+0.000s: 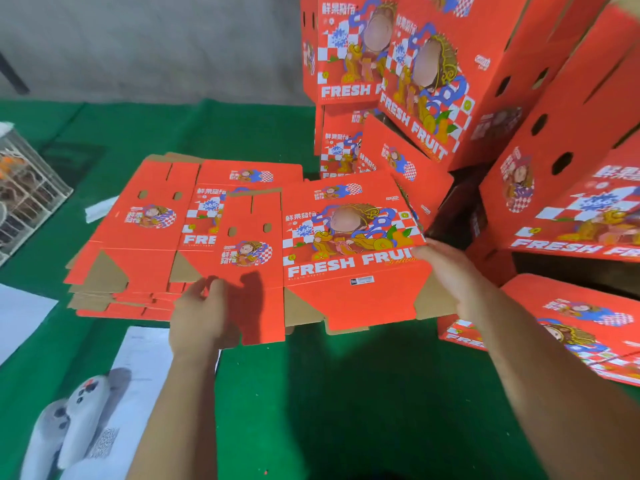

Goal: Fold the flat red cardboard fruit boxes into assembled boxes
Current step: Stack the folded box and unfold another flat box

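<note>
A flat red fruit box (346, 258) printed "FRESH FRUIT" is lifted off the stack of flat boxes (145, 230) in the middle of the view. My left hand (201, 313) grips the lower left flap of the lifted box, fingers curled round its edge. My right hand (450, 271) holds the box's right edge, thumb on the printed face. Brown cardboard shows at the bottom flaps.
Assembled red boxes (433, 81) are piled high at the right and back, with more (588, 323) at the near right. A green cloth (346, 393) covers the floor. White paper sheets (138, 358) and grey slippers (76, 420) lie at the lower left, a wire cage (27, 188) at the far left.
</note>
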Demonstrator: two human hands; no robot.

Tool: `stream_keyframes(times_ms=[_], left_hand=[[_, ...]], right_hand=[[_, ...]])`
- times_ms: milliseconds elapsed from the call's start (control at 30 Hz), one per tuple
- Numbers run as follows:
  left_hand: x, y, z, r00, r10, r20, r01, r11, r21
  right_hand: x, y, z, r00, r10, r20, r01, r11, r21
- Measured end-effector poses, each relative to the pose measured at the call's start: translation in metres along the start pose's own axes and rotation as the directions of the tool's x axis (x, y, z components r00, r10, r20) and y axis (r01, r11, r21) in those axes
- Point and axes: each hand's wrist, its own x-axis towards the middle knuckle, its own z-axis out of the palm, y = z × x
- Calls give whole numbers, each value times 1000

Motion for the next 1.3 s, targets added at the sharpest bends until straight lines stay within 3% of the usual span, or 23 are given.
stream_keyframes(times_ms=[167,333,467,500,567,633,700,767,833,1000,1167,1300], left_hand=[[-12,1,-7,1000,23,17,-18,968,-251],[-16,-9,0,978,9,210,88,891,-445],[-13,-19,10,937,7,349,268,627,-731],[-13,-21,7,934,-3,356,279,631,-724],[-13,-23,-2,954,-52,296,225,775,-591],[-14,-23,-8,970,-82,228,187,854,-485],[-18,-18,-8,989,-29,147,87,908,-409],[-17,-15,-9,980,52,191,31,913,-408],[-11,-16,-12,938,55,343,108,892,-440],[-1,-22,-6,846,23,533,212,902,-377],[-10,-31,6,915,-65,397,200,930,-309],[-6,-29,12,952,39,304,23,980,-200]], right_hand=[[-11,-16,-19,989,99,112,-103,994,36],[-20,-13,-28,981,-30,190,35,999,-24],[-27,-14,-31,981,-102,162,121,986,-112],[-26,-13,-32,982,-107,157,125,985,-115],[-27,-12,-35,984,-88,158,108,986,-123],[-30,-9,-36,982,-83,171,111,980,-164],[-33,-2,-34,982,-95,165,125,975,-185],[-35,3,-32,986,-101,134,123,977,-172],[-33,5,-34,988,-97,117,116,978,-171],[-28,2,-43,992,-61,109,76,987,-141],[-25,4,-44,997,-63,49,74,964,-254],[-19,10,-42,985,76,152,-21,941,-337]])
